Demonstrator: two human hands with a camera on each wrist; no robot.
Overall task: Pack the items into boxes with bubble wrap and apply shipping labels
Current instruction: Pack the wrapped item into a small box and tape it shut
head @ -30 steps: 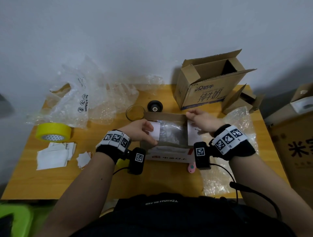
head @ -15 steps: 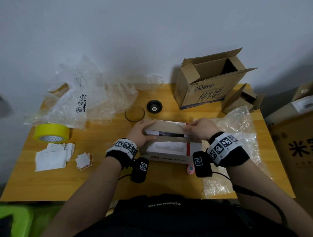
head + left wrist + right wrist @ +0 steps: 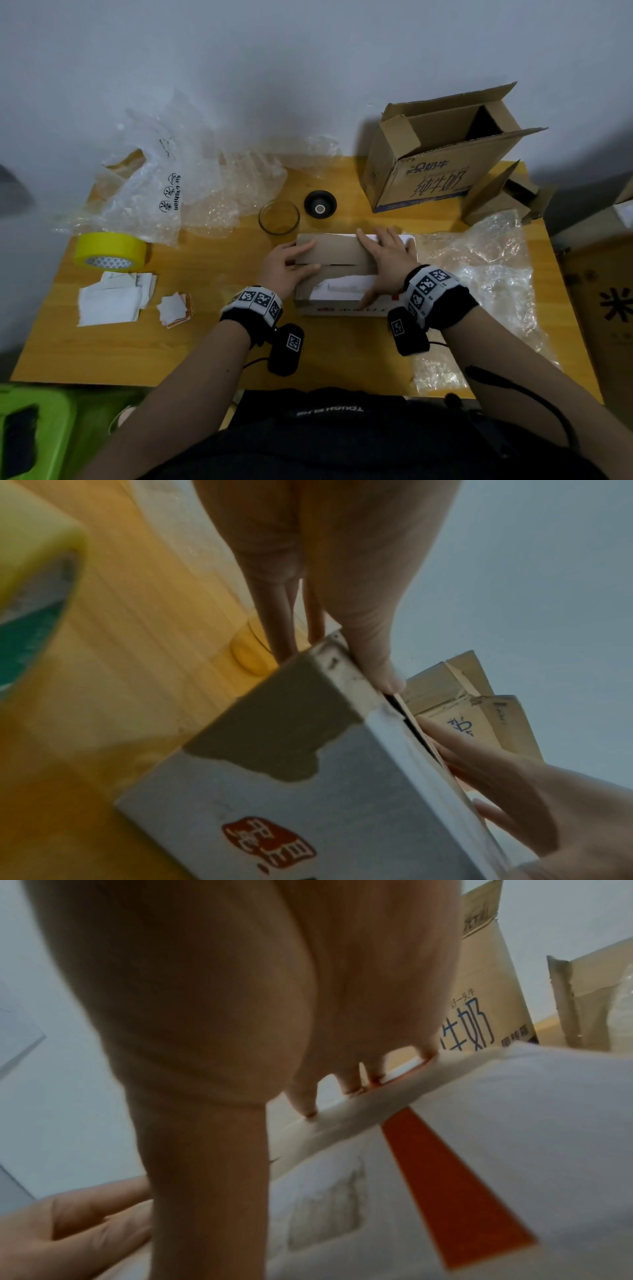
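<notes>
A wooden table stands against a plain grey-white wall. At its near middle lies the small white box, its brown flaps folded down over the top with a thin dark slit between them; whatever is inside is hidden. The left hand lies flat over the left end of the flaps, fingers straight and pressing. The right hand presses the right end the same way, fingers spread, thumb down the near face. In the left wrist view the thumb sits on the box's edge and the other fingers run past its corner, but motion blur smears the print on the box.

Crumpled bubble wrap fills the far left, another sheet lies to the right under the right forearm. A yellow tape roll sits at the left, with white paper labels just nearer. Beyond the box stand a glass dish and a black round item. An open brown carton stands at the far right. A further carton at the right edge is cut off.
</notes>
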